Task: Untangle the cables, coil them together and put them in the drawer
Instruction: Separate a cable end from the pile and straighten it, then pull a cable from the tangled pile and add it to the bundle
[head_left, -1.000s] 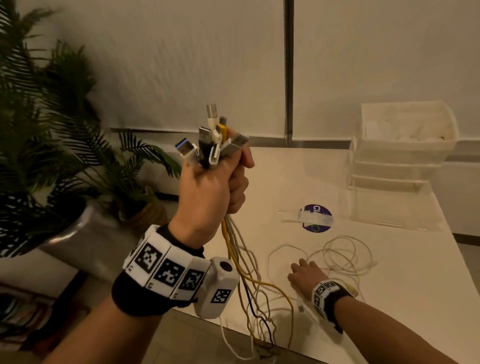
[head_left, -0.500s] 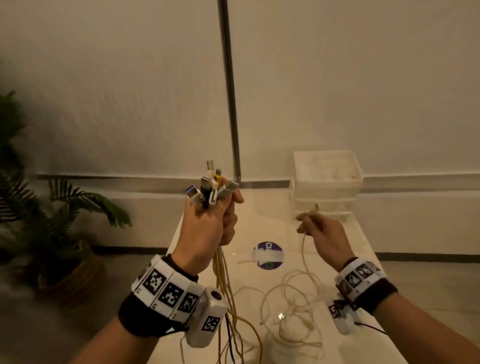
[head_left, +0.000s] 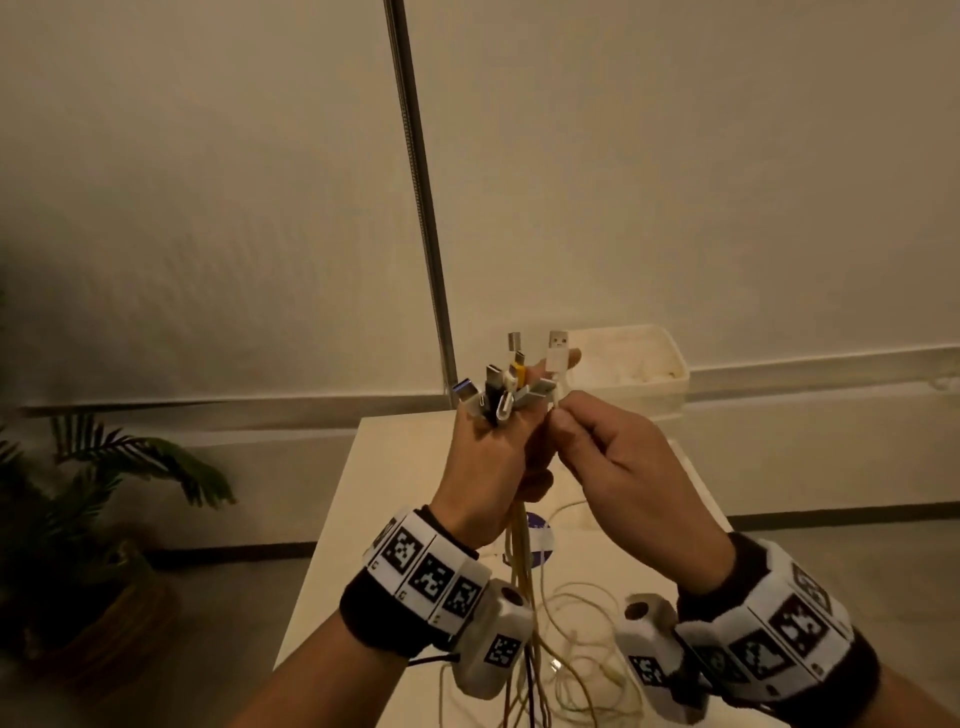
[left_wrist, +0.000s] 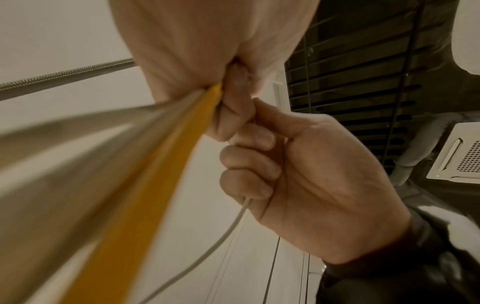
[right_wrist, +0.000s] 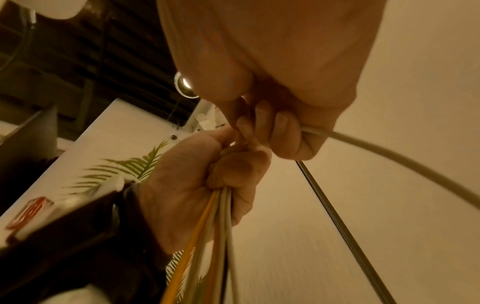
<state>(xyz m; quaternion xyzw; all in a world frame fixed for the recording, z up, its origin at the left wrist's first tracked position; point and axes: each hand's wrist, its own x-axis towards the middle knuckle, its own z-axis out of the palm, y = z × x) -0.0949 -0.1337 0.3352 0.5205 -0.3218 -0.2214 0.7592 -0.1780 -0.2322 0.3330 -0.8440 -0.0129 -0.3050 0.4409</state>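
Observation:
My left hand (head_left: 498, 431) is raised above the table and grips a bundle of cables (head_left: 522, 561). Several plugs (head_left: 498, 387) stick up out of the fist. The strands, white, yellow and dark, hang down to the table. My right hand (head_left: 566, 421) touches the left one and pinches a white cable (head_left: 557, 400) just under its USB plug (head_left: 558, 353), which stands beside the other plugs. In the left wrist view the yellow strand (left_wrist: 161, 181) leaves my left hand (left_wrist: 233, 111), and the right hand (left_wrist: 259, 156) curls round the white cable (left_wrist: 231, 224). The right wrist view has the white cable (right_wrist: 389, 152) running out of my right hand (right_wrist: 280, 131).
Loose loops of white cable (head_left: 587, 649) lie on the white table (head_left: 363, 483). A white plastic drawer unit (head_left: 649, 374) stands at the table's far end against the wall. A round purple sticker (head_left: 543, 545) is on the tabletop. A potted plant (head_left: 104, 493) stands on the floor at left.
My right hand lifted a white cable end from the table and brought it up against the bundle in my left hand. The head view tilted upward.

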